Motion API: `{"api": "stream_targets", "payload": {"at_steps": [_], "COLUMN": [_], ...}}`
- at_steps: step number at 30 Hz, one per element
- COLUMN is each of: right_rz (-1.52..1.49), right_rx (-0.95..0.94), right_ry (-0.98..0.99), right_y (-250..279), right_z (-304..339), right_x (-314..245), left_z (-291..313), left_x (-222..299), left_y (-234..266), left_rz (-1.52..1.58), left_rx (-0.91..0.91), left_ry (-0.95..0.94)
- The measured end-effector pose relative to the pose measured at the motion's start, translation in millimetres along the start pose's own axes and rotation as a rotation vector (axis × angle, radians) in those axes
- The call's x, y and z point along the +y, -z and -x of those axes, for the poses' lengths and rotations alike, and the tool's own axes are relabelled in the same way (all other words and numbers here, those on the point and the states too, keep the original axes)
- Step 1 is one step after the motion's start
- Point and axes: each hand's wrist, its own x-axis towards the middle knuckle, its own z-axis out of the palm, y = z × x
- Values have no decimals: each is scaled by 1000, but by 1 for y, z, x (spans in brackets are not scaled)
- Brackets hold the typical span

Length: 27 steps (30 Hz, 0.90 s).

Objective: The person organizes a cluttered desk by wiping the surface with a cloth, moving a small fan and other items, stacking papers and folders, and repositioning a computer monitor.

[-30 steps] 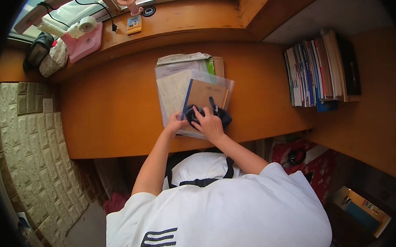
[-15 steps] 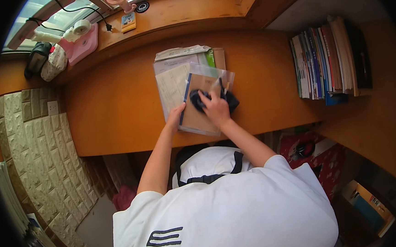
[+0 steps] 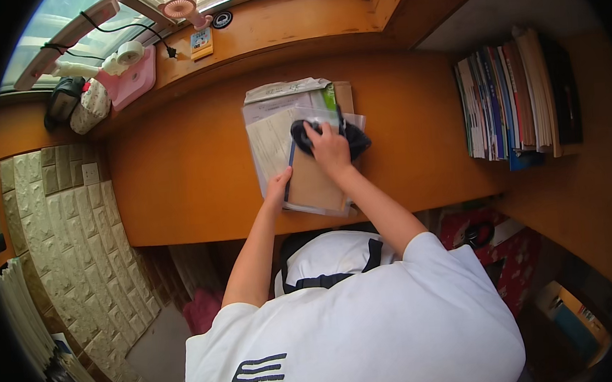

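Note:
A brown notebook [image 3: 314, 183] with a blue spine strip, in a clear plastic cover, lies on the stack of papers [image 3: 268, 141]. My left hand [image 3: 278, 184] grips its left edge, thumb on top. My right hand [image 3: 331, 150] presses a black, soft, cloth-like bundle [image 3: 359, 142] onto the notebook's far half, its fingers closed around it. Part of the bundle shows left of the fingers, and part hangs past the right edge of the cover. The palm hides its middle.
The wooden desk [image 3: 178, 186] surrounds the stack. Upright books [image 3: 505, 99] stand at the right. On the back ledge are a pink fan [image 3: 179, 6], a small yellow-and-blue box [image 3: 200, 42] and a pink stand [image 3: 133, 79]. Pouches [image 3: 91, 106] lie at the far left.
My right hand has slid the black bundle toward the far end of the notebook, baring more of the near cover. My left hand keeps its hold. The whole view has shifted slightly.

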Motion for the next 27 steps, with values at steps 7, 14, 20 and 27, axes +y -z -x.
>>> {"api": "stream_targets", "payload": {"at_steps": [7, 14, 20, 27], "right_rz": [-170, -15, -144, -155], "right_rx": [-50, -8, -175, -20], "right_ry": [257, -244, 109, -71], "right_y": [25, 28, 46, 45], "right_z": [79, 0, 120, 48], "right_x": [2, 46, 8, 55], "left_z": [0, 15, 11, 6], "left_x": [-2, 18, 12, 7], "left_y": [2, -15, -13, -10], "left_rz": [-24, -81, -66, -51], "left_rx": [-15, 60, 49, 40], "left_ry": [7, 12, 27, 16]}}
